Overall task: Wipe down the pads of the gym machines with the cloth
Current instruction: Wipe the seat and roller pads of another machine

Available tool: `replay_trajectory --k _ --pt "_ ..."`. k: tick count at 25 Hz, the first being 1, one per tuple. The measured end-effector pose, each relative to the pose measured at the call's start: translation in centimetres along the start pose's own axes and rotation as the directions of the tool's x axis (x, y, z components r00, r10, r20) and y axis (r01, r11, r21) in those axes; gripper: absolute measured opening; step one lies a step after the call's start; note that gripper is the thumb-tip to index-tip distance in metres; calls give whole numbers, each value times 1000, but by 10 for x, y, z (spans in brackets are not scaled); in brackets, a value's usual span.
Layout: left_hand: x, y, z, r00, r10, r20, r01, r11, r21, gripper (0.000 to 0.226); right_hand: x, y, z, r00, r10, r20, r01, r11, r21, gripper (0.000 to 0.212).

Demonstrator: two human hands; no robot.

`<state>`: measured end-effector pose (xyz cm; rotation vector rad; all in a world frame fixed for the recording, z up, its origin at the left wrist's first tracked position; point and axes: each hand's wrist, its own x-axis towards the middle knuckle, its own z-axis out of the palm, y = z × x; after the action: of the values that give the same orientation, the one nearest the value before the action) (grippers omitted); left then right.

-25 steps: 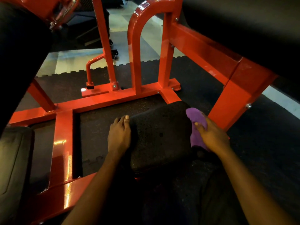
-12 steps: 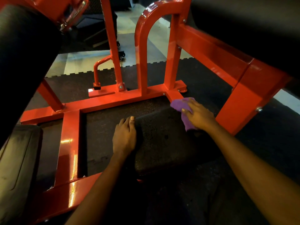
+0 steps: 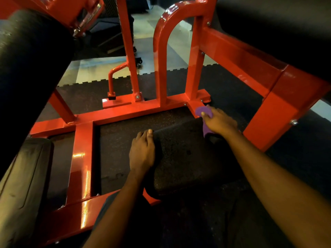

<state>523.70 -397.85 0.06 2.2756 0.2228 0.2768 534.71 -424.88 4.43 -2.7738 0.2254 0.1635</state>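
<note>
My left hand (image 3: 142,151) lay along the left edge of the black pad (image 3: 186,158). Its fingers were pressed together and fairly straight, their tips reaching the pad's far left corner, and it gripped nothing.

My right hand (image 3: 221,122) sat at the pad's far right corner with the purple cloth (image 3: 204,111) bunched beneath it. My thumb pinned the cloth from the near side and my other fingers curled over the top of it (how far they wrapped underneath, I could not tell). A fold of cloth poked out past my fingertips, just beside the low cross bar of the red frame (image 3: 82,158). Another strip hung down below my thumb against the pad's top right edge.

The pad itself was low and speckled, tilted up towards me, with my forearms reaching down on either side of it. The frame's floor bars boxed in a patch of the rubber floor mat (image 3: 125,136) to the left of the pad. An arched upright (image 3: 161,51) rose from the cross bar beyond it.

A thick black roller pad (image 3: 30,59) loomed at the upper left. A large dark pad (image 3: 277,24) sat above a slanting red beam at the upper right, and a worn pad (image 3: 19,185) lay at the lower left. Past the mat's jigsaw edge the floor was pale tile (image 3: 100,68).
</note>
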Motion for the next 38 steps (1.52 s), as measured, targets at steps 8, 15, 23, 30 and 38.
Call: replay_trajectory --k 8,15,23,30,38 --pt "-2 2 -3 1000 -17 13 17 999 -37 70 -108 43 11 932 -358 -54 351 930 -111 56" --pt "0 3 -2 999 -49 23 50 998 -37 56 -29 -15 15 986 -147 -78 138 984 -110 51" --pt "-2 4 -4 999 -40 36 42 997 -57 52 -131 37 23 926 -358 -119 347 932 -107 60" --pt "2 -2 0 1000 -28 7 28 999 -40 56 -20 6 2 986 -30 -165 44 996 81 44" --pt "1 -5 0 1000 -19 24 20 999 -43 62 -78 58 -5 989 -16 -147 57 958 281 45"
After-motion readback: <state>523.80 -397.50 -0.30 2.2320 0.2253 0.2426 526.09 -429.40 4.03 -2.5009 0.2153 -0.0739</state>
